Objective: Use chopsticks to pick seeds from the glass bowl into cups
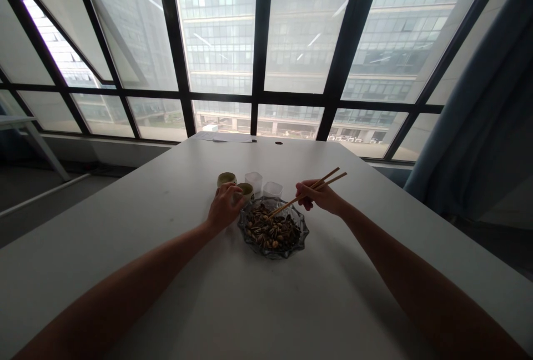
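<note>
A glass dish (pixel 302 233) full of striped seeds (pixel 272 230) sits in the middle of the white table (pixel 166 249). My right hand (pixel 322 198) is closed on a pair of wooden chopsticks (pixel 310 190), whose tips reach down into the seeds. My left hand (pixel 224 208) rests just left of the dish, fingers curled around a small green cup (pixel 245 189). A second green cup (pixel 226 179) stands behind it.
Two small clear cups (pixel 254 180) (pixel 272 188) stand behind the dish. A sheet of paper (pixel 225 136) lies at the table's far edge. Large windows with dark frames (pixel 262 71) fill the back; a blue curtain (pixel 483 126) hangs at the right.
</note>
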Available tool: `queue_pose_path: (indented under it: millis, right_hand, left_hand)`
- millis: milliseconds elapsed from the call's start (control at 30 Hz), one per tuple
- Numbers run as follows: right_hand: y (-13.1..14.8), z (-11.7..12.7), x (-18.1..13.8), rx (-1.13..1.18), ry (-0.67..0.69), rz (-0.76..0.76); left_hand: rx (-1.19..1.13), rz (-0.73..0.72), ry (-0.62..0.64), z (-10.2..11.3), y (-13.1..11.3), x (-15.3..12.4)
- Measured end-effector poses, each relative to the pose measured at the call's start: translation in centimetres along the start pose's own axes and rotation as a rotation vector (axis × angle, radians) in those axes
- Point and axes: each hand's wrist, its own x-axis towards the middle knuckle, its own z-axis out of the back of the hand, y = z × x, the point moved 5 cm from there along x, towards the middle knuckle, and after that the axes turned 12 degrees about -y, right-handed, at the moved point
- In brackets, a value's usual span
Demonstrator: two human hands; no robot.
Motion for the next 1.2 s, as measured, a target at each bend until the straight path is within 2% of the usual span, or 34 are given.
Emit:
queue_pose_path:
  millis: [367,567,867,967,1100,1200]
  right_hand:
    - [-1.1,0.1,0.3,0.001,-0.055,-0.028]
    - [-1.6,0.4,0.5,0.029,-0.104,-0.025]
    - [-2.4,0.3,0.7,0.070,-0.070,-0.054]
    - [-3.7,1.4,1.0,0.167,-0.119,-0.102]
    - [-6.6,3.2,1.2,0.350,-0.225,-0.247]
    - [-8.3,3.8,1.1,0.440,-0.256,-0.339]
  left_hand:
    - [-0.124,0.092,0.100,-1.0,0.7,-0.2]
    - [-0.136,0.104,0.107,-0.9,0.6,-0.2]
    - [-0.167,0.115,0.092,-0.9,0.7,-0.1]
    - [-0.150,0.144,0.078,-0.8,0.8,-0.1]
    - [-0.078,0.188,0.079,-0.6,0.8,-0.1]
    - [-0.061,0.180,0.072,-0.6,0.8,-0.1]
